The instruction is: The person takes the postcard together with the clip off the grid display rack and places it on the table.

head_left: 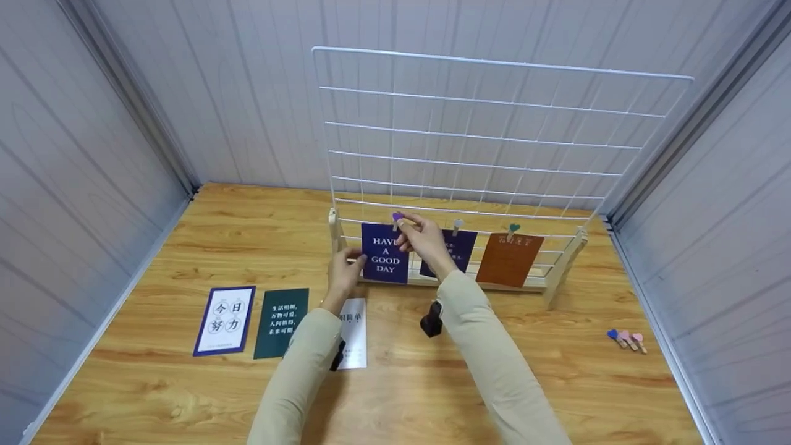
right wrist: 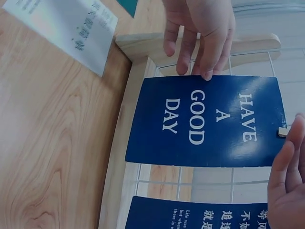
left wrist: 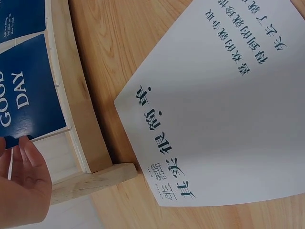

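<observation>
A dark blue card point(head_left: 384, 267) lettered "HAVE A GOOD DAY" hangs against the lower left of a white wire grid point(head_left: 482, 164). My left hand point(head_left: 343, 272) pinches the card's left edge between thumb and fingers. At its top edge, my right hand point(head_left: 426, 242) pinches a small wooden clothespin with a purple heart point(head_left: 397, 217). In the right wrist view the pin's pale wooden tip point(right wrist: 283, 131) sits on the card's edge, mostly hidden by the right fingers. Beside it hang a second blue card point(head_left: 460, 244) under a white-heart clothespin point(head_left: 458, 226) and an orange-brown card point(head_left: 510, 259) under a green-heart one point(head_left: 513, 229).
A wooden stand point(head_left: 565, 266) supports the grid. Left on the table lie a purple-bordered card point(head_left: 224, 321), a green card point(head_left: 281, 322) and a white card point(head_left: 355, 334), partly behind the left sleeve. Three heart clothespins point(head_left: 626, 339) lie at the right. Panels wall the table in.
</observation>
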`<state>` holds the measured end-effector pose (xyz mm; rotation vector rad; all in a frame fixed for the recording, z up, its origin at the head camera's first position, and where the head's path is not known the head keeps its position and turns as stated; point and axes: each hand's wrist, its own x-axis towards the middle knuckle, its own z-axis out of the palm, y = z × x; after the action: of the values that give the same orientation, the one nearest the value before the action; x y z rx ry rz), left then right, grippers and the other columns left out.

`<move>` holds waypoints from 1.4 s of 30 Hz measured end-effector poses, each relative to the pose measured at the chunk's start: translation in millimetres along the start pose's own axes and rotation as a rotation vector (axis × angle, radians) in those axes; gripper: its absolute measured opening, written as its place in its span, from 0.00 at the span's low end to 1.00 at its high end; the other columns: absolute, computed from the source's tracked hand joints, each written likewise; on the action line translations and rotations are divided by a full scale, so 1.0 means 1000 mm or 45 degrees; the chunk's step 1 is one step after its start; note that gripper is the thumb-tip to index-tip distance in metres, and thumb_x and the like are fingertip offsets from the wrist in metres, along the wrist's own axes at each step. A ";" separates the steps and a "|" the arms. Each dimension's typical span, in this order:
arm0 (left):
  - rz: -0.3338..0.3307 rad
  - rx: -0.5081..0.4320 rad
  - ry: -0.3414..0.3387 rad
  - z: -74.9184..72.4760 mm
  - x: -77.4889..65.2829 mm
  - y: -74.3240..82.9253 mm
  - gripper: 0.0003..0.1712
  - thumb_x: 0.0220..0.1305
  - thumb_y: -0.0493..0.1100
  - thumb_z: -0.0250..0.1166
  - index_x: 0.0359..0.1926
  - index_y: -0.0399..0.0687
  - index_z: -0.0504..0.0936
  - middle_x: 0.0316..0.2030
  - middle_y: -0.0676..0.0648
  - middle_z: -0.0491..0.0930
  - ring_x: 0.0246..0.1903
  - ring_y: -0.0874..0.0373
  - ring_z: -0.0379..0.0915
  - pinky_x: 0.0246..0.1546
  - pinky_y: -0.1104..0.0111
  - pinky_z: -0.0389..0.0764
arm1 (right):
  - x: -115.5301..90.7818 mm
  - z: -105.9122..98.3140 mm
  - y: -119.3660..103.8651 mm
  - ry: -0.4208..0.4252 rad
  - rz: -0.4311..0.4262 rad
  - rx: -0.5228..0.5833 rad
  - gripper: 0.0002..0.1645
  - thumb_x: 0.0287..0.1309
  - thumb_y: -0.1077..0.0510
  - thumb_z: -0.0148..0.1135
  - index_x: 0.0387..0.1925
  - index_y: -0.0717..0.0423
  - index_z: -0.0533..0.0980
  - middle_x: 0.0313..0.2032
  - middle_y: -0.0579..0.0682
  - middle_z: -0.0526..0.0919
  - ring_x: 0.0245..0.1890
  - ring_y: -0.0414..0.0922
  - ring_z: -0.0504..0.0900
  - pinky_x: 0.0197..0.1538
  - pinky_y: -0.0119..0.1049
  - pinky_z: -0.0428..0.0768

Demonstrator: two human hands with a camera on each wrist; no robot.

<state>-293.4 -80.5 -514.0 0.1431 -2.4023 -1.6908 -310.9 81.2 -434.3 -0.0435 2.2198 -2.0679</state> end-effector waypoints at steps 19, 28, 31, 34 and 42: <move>0.018 0.077 0.016 -0.003 0.001 0.004 0.07 0.55 0.32 0.59 0.35 0.32 0.79 0.32 0.40 0.79 0.28 0.51 0.75 0.27 0.67 0.75 | 0.006 0.005 -0.001 0.227 -0.178 -0.182 0.11 0.53 0.61 0.59 0.39 0.62 0.79 0.16 0.55 0.76 0.12 0.42 0.73 0.23 0.40 0.77; 0.017 0.073 0.015 -0.003 0.002 0.002 0.07 0.54 0.32 0.60 0.35 0.32 0.80 0.29 0.42 0.79 0.28 0.53 0.74 0.30 0.67 0.75 | 0.006 0.009 0.000 0.332 -0.266 -0.240 0.10 0.54 0.60 0.59 0.36 0.61 0.80 0.14 0.55 0.76 0.15 0.52 0.75 0.16 0.31 0.73; 0.034 0.064 0.010 -0.003 0.001 0.001 0.07 0.54 0.31 0.60 0.35 0.31 0.80 0.29 0.41 0.79 0.27 0.52 0.74 0.30 0.67 0.75 | 0.006 0.010 -0.002 0.348 -0.264 -0.204 0.10 0.53 0.60 0.59 0.36 0.62 0.80 0.13 0.51 0.75 0.13 0.49 0.75 0.18 0.35 0.75; 0.037 0.053 0.002 -0.004 0.001 0.002 0.08 0.54 0.31 0.59 0.36 0.31 0.79 0.30 0.40 0.79 0.28 0.52 0.75 0.30 0.66 0.75 | 0.005 0.007 -0.003 0.325 -0.259 -0.138 0.10 0.53 0.62 0.59 0.36 0.63 0.79 0.13 0.52 0.75 0.12 0.45 0.73 0.21 0.40 0.76; 0.061 0.018 -0.025 -0.008 -0.003 0.004 0.07 0.54 0.31 0.60 0.34 0.31 0.80 0.28 0.41 0.79 0.26 0.52 0.74 0.29 0.67 0.75 | 0.001 0.000 -0.007 0.197 -0.235 -0.109 0.09 0.53 0.62 0.59 0.36 0.63 0.79 0.19 0.59 0.77 0.12 0.42 0.72 0.24 0.43 0.77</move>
<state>-289.0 -85.6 -508.1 0.0711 -2.4119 -1.6628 -312.0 80.1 -427.2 -0.1025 2.4824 -2.1321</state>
